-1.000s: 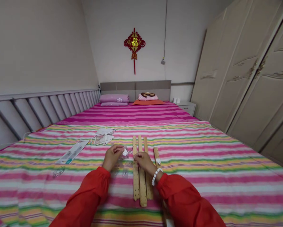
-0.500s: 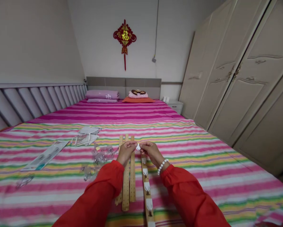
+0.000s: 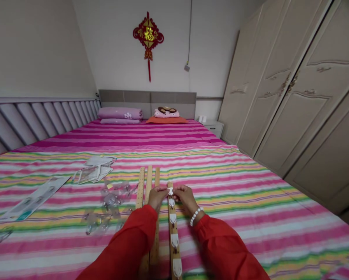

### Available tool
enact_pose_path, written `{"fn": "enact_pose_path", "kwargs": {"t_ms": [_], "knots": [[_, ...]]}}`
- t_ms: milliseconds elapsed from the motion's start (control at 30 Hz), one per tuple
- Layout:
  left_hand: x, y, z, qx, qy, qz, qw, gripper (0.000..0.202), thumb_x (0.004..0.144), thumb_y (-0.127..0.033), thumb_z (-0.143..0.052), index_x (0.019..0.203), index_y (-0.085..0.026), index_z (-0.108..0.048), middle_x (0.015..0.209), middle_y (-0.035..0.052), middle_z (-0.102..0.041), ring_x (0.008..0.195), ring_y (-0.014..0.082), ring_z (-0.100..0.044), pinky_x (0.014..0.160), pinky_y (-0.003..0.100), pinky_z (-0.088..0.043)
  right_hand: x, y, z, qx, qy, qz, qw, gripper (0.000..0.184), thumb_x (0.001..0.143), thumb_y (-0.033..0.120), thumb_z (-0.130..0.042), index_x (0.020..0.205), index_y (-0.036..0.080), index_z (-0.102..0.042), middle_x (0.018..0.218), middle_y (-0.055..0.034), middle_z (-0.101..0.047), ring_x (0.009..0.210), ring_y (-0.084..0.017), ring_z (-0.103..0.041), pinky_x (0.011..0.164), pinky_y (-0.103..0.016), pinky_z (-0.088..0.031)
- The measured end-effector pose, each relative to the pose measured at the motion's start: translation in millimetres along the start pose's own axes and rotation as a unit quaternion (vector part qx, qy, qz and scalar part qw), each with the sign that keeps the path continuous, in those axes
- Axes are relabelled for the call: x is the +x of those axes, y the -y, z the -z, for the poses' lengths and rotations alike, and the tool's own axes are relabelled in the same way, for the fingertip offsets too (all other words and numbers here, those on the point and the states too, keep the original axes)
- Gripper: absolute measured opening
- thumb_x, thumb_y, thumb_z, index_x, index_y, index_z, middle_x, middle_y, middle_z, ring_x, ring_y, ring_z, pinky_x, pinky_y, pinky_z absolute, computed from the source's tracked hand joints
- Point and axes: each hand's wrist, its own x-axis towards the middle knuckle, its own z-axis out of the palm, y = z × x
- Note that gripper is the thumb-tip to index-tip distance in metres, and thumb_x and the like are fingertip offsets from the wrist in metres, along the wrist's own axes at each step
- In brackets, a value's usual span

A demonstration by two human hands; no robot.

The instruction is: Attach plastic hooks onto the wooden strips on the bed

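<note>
A small white hook sits between my two hands near the far end of a narrow wooden strip. From the left, the fingertips of my left hand pinch its edge. My right hand, with a white bead bracelet at the wrist, pinches it from the right. Several more white hooks with metal prongs run in a row down the strip toward me. Left of it lie three other wooden strips with small holes, partly covered by my left sleeve.
Clear hooks in plastic lie left of the strips. Beyond them are white packets and a long packaging card. Everything rests on a striped bed sheet. A wardrobe stands to the right, a railing to the left.
The white hook has come down onto the far end of the strip, held by both hands. The view has shifted slightly, and the strip's far tip now shows.
</note>
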Motion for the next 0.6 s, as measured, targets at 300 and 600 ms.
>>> {"fn": "enact_pose_path", "kwargs": {"t_ms": [300, 600], "knots": [[13.2, 9.3, -0.4, 0.075, 0.002, -0.053, 0.996, 0.019, 0.045, -0.013, -0.077, 0.059, -0.012, -0.064, 0.052, -0.0003, -0.064, 0.053, 0.0135, -0.06, 0.057, 0.025, -0.047, 10.4, -17.6, 6.6, -0.007, -0.015, 0.0, 1.0, 0.01, 0.052, 0.021, -0.069, 0.056, 0.014, -0.063, 0.042, 0.0022, -0.059, 0.037, -0.008, -0.046, 0.04, -0.021, -0.035], [28.9, 27.9, 2.0, 0.19, -0.011, -0.091, 0.977, 0.013, 0.054, -0.019, -0.072, 0.063, -0.015, -0.064, 0.057, 0.0011, -0.066, 0.056, 0.0152, -0.062, 0.055, 0.025, -0.047, 12.5, -27.0, 8.1, -0.006, -0.03, 0.004, 1.0, 0.013, 0.05, 0.021, -0.07, 0.059, 0.015, -0.063, 0.044, 0.0028, -0.059, 0.039, -0.009, -0.047, 0.041, -0.022, -0.036]]}}
